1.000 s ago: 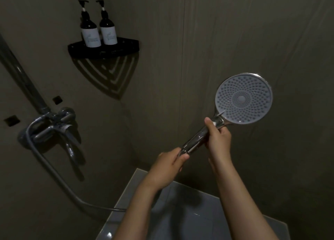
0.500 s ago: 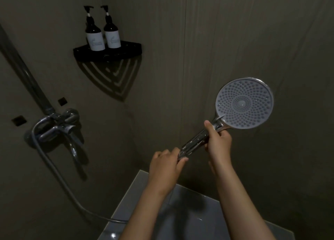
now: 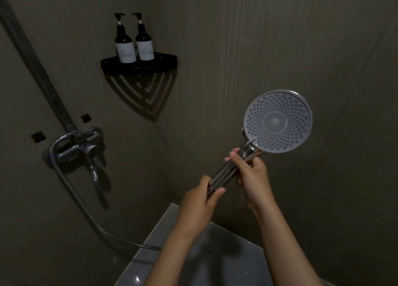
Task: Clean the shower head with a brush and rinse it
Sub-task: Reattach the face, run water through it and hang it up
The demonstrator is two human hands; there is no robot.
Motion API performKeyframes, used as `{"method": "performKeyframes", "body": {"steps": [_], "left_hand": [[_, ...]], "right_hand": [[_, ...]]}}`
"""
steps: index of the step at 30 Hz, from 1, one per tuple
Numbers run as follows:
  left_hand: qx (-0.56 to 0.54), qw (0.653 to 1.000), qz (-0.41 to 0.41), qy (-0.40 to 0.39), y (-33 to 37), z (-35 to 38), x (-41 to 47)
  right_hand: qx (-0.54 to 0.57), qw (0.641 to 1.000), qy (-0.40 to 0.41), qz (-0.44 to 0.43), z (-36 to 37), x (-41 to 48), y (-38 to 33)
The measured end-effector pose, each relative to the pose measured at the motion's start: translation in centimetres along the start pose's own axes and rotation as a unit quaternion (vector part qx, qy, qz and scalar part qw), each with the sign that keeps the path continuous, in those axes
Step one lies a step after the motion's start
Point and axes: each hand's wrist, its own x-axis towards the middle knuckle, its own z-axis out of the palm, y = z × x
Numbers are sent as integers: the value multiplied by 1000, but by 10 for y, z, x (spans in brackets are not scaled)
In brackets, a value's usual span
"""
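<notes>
The left hand (image 3: 199,201) covers the lower handle end of the shower head (image 3: 277,121). The hose (image 3: 86,210) disappears behind the left forearm (image 3: 170,255). The print on the two bottles (image 3: 126,48) is too small to read.

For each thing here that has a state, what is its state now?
Round chrome shower head with grey nozzle face: held up, no water coming out.
Left hand: grips the handle's lower end.
Right hand: grips the handle near the head.
Two dark pump bottles: upright on the black corner shelf.
Chrome wall tap: no water running.
</notes>
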Motion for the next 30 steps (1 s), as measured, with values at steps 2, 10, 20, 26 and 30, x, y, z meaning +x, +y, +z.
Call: {"method": "performKeyframes", "body": {"steps": [2,10,20,26,30], "left_hand": [[-56,998,-14,-11,0,2,0],[-281,955,-55,-79,4,-7,0],[-259,956,-100,-94,-31,-21,10],[-296,944,-109,-93,-65,-45,24],[-305,942,-106,-91,-94,-64,37]], "right_hand": [[1,999,-35,-8,1,-1,-1],[28,986,-155,46,17,2,12],[-15,994,-88,61,41,16,52],[-13,991,-96,89,81,26,60],[16,985,-107,131,107,37,60]]}}
